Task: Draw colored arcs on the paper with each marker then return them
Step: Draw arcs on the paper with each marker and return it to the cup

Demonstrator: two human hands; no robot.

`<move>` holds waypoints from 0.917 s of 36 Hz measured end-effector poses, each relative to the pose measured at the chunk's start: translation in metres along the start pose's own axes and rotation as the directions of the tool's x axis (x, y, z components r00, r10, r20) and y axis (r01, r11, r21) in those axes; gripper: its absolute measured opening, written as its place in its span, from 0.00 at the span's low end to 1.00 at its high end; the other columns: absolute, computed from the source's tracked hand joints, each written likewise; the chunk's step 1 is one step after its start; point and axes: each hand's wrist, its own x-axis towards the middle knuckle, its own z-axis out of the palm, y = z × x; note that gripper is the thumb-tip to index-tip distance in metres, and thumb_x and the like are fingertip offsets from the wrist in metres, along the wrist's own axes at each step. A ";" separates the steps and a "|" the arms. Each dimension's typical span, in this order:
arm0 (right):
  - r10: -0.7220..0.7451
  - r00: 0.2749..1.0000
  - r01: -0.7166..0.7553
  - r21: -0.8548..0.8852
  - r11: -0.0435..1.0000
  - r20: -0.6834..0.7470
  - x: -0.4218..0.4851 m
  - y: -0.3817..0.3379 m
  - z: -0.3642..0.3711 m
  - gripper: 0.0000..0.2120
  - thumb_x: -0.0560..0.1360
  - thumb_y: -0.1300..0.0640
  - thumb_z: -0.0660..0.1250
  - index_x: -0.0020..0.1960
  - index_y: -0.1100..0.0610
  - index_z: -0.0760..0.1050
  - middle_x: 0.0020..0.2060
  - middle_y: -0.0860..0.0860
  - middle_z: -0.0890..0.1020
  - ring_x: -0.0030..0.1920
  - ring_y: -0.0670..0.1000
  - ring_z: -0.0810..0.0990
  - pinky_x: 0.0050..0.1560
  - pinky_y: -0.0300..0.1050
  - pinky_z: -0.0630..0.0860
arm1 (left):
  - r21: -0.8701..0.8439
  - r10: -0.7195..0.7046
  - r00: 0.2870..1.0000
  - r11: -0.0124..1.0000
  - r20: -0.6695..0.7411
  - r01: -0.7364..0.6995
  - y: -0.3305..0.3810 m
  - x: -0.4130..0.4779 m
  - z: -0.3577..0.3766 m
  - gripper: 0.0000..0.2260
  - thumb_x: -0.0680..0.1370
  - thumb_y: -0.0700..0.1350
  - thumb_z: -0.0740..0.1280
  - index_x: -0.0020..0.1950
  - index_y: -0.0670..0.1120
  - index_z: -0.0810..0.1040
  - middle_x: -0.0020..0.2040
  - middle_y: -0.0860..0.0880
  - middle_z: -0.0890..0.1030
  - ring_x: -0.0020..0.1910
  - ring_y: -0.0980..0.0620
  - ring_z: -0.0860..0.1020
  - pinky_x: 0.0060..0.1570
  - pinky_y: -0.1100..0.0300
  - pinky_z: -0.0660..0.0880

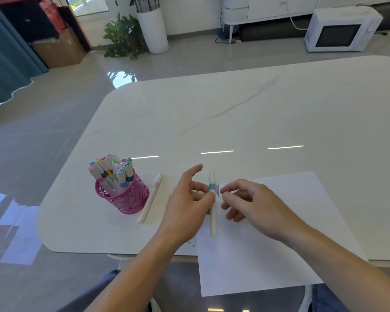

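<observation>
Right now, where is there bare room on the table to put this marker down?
Free: the table beyond the paper, and the paper's near part. Crowded: the near left, where the pink holder, the loose marker beside it and the left hand gripping the held marker sit close.

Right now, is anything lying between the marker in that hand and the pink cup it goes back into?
Yes: a loose marker lies on the table between the held marker and the pink cup, close beside the cup. The left hand could probably lift over it.
</observation>
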 end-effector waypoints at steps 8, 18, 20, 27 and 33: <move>-0.116 0.993 0.119 -0.106 0.987 0.034 -0.003 0.003 -0.006 0.06 0.82 0.45 0.67 0.58 0.37 0.79 0.46 0.39 0.87 0.46 0.43 0.88 0.53 0.48 0.85 | -0.186 0.021 0.996 0.983 0.082 -0.005 0.006 0.000 0.015 0.23 0.78 0.39 0.70 0.67 0.61 0.74 0.49 0.45 0.79 0.42 0.47 0.86 0.43 0.54 0.83; -0.110 0.993 0.116 -0.347 0.930 0.039 -0.001 0.011 -0.019 0.04 0.81 0.46 0.68 0.55 0.38 0.78 0.39 0.39 0.82 0.36 0.40 0.80 0.37 0.37 0.75 | 0.116 0.071 0.990 0.990 0.125 -0.086 0.003 -0.001 0.013 0.03 0.81 0.46 0.68 0.52 0.53 0.79 0.37 0.53 0.84 0.34 0.54 0.83 0.35 0.67 0.77; -0.111 0.994 0.110 -0.424 0.899 0.022 -0.001 0.011 -0.020 0.05 0.80 0.42 0.68 0.53 0.41 0.78 0.36 0.42 0.81 0.35 0.40 0.78 0.35 0.35 0.70 | 0.270 0.136 0.976 0.946 0.170 -0.179 0.001 0.001 0.010 0.03 0.82 0.47 0.65 0.52 0.55 0.79 0.38 0.55 0.82 0.35 0.57 0.82 0.36 0.66 0.77; -0.136 0.987 0.160 -0.663 0.731 0.089 0.001 0.011 -0.019 0.18 0.81 0.34 0.61 0.43 0.47 0.74 0.35 0.44 0.77 0.36 0.45 0.74 0.35 0.40 0.67 | 0.558 0.295 0.884 0.691 0.362 -0.459 -0.007 0.002 0.005 0.09 0.84 0.46 0.59 0.54 0.47 0.79 0.43 0.56 0.77 0.41 0.54 0.74 0.43 0.58 0.72; -0.157 0.983 0.179 -0.738 0.650 0.100 0.001 0.012 -0.011 0.24 0.81 0.31 0.55 0.38 0.48 0.65 0.30 0.46 0.73 0.31 0.45 0.70 0.31 0.41 0.59 | 0.557 0.295 0.902 0.712 0.315 -0.428 -0.010 -0.001 0.003 0.09 0.81 0.39 0.62 0.50 0.50 0.79 0.38 0.57 0.77 0.35 0.58 0.73 0.38 0.65 0.71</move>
